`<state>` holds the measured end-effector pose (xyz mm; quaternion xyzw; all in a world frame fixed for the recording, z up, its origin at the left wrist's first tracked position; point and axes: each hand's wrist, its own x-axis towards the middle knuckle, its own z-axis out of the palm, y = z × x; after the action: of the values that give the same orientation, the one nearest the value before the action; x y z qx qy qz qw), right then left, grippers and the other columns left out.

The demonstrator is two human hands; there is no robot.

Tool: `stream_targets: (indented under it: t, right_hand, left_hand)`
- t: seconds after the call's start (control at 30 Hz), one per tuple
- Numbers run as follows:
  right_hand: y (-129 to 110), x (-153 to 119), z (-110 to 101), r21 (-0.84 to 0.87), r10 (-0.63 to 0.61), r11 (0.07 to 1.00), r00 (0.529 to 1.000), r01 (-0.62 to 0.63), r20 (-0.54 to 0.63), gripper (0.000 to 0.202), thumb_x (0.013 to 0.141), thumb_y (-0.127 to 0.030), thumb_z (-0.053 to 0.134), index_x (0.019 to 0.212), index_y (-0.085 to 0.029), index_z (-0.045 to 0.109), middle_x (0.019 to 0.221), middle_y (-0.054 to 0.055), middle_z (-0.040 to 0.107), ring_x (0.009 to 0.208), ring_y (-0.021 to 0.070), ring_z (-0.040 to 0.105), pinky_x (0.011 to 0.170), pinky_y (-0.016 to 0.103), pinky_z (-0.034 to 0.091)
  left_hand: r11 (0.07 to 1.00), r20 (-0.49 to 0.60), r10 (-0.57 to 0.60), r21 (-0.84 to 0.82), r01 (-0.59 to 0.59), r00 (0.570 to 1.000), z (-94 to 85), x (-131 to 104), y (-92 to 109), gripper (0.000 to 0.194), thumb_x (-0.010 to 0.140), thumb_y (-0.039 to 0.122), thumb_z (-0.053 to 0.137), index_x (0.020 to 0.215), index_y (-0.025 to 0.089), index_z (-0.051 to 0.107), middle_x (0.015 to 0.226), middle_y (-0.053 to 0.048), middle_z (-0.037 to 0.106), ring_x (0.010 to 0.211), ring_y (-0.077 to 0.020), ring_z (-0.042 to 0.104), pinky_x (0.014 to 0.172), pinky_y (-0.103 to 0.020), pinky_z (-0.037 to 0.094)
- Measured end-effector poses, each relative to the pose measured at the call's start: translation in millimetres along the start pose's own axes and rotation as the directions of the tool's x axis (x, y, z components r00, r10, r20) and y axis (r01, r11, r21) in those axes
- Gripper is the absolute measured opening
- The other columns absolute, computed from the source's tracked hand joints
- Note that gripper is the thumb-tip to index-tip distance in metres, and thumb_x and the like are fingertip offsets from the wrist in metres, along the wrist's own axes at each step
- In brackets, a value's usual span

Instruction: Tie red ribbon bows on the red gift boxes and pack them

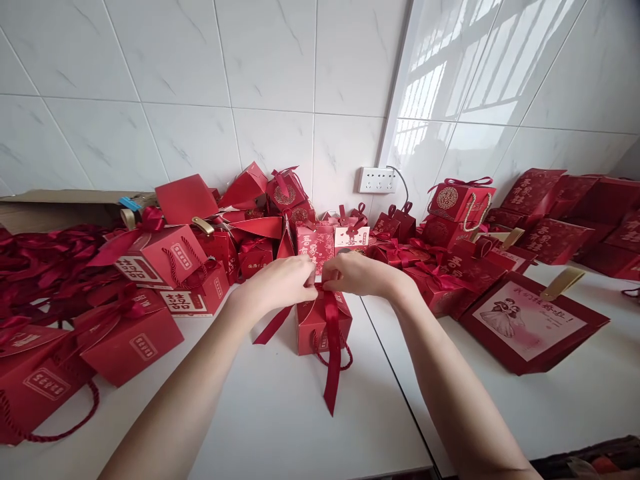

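A small red box (305, 330) with a twisted red cord handle stands on the white table in the middle of the view. My left hand (286, 280) and my right hand (350, 272) meet above its top, fingers closed in pinches on a dark red ribbon (331, 347). One ribbon tail hangs down over the front of the box past its lower edge. Another tail sticks out to the left below my left hand. The part of the ribbon between my fingertips is mostly hidden.
Red gift boxes (143, 340) crowd the left side beside a heap of ribbons (45, 277). More boxes line the tiled wall, which has a power strip (378, 180). A red box with a couple's picture (530, 320) lies at the right.
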<state>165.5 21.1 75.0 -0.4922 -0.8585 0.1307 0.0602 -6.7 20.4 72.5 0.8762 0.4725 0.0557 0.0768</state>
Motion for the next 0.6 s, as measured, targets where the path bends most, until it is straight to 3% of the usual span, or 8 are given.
stream_targets:
  t: [0.23, 0.4, 0.6]
  right_hand:
    - [9, -2, 0, 0.013, -0.01, 1.0, 0.986, 0.013, -0.167, 0.011, 0.077, -0.017, 0.047, 0.073, -0.017, 0.057, 0.072, 0.002, 0.061, 0.064, 0.012, 0.05, 0.057, 0.023, 0.033]
    - [6, -2, 2, 0.023, -0.015, 1.0, 0.994, 0.018, -0.109, 0.007, 0.075, -0.023, 0.047, 0.074, -0.018, 0.052, 0.072, 0.002, 0.06, 0.062, 0.0123, 0.05, 0.053, 0.023, 0.032]
    - [3, -4, -3, 0.035, -0.047, 0.998, 0.999, 0.048, -0.019, 0.009, 0.074, -0.025, 0.048, 0.069, -0.018, 0.051, 0.064, -0.001, 0.051, 0.057, 0.0109, 0.043, 0.05, 0.023, 0.03]
  left_hand:
    - [0.998, 0.024, -0.02, 0.055, 0.019, 1.0, 0.2, 0, -1, 0.008, 0.074, 0.026, 0.047, 0.07, 0.019, 0.05, 0.088, -0.004, 0.059, 0.064, -0.0162, 0.055, 0.051, -0.028, 0.031]
    - [0.999, 0.044, -0.037, 0.008, 0.037, 0.998, 3.1, 1, -1, 0.018, 0.076, 0.037, 0.048, 0.08, 0.02, 0.049, 0.088, -0.005, 0.061, 0.071, -0.0191, 0.058, 0.052, -0.027, 0.036]
    - [0.999, -0.008, 0.043, 0.012, -0.043, 0.999, 11.5, 8, -3, 0.013, 0.081, 0.028, 0.043, 0.086, 0.019, 0.051, 0.094, -0.007, 0.062, 0.081, -0.0204, 0.06, 0.058, -0.027, 0.038]
